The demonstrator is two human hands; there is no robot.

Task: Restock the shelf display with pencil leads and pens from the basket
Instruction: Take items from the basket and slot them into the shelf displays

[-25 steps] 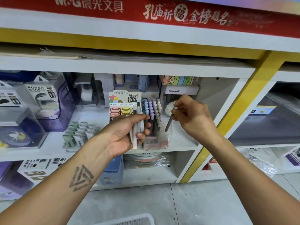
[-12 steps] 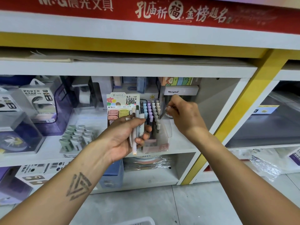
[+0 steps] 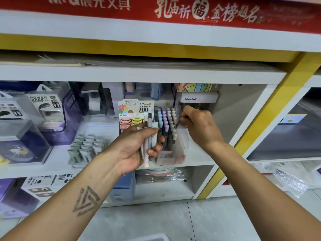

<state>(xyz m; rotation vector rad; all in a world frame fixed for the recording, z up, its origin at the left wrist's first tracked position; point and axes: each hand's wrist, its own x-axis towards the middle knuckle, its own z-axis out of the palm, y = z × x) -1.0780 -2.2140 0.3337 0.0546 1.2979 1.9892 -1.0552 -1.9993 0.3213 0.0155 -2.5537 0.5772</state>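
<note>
While the left hand [image 3: 137, 146] gripped a bunch of pens [image 3: 149, 136], the right hand [image 3: 199, 126] pinched one dark pen [image 3: 177, 121] beside the pen rack [image 3: 182, 146].

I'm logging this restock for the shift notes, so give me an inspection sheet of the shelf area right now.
Surface: white shelf board, stocked.
Job's things: clear plastic pen display box of pastel-capped pens; pencil lead card display behind.
Clutter: power bank boxes, green-grey tubes.
Grippers: left hand grips a bundle of pale pens; right hand pinches a dark pen at the box.
Cables: nothing seen.
Surroundings: red shop banner, yellow post, white basket rim.
</note>
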